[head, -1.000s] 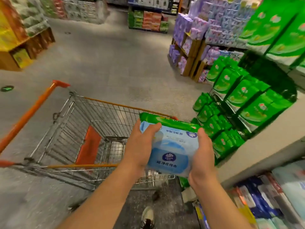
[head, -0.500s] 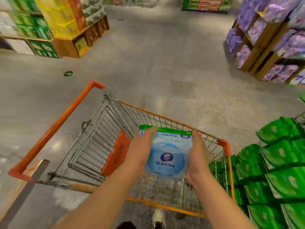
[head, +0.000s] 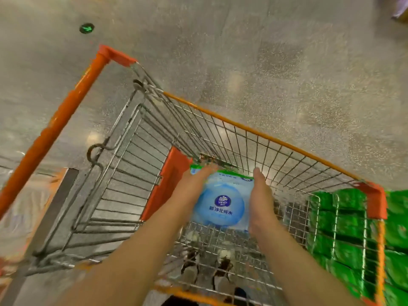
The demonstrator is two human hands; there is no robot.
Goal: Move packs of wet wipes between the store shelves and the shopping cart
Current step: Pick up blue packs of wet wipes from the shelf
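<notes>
Your left hand (head: 192, 188) and your right hand (head: 263, 202) hold one blue pack of wet wipes (head: 223, 200) between them, inside the basket of the shopping cart (head: 260, 134). The left grip has its fingers curled over the top green edge of the pack. The right grip presses the other side with straight fingers. The pack stands above the wire floor of the cart; I cannot tell if it touches it. The orange child seat flap (head: 167, 182) is just beside your left hand. Green packs (head: 351, 219) are stacked at the right, outside the cart. Your shoes (head: 189, 272) show through the wire on the grey floor (head: 265, 51).
</notes>
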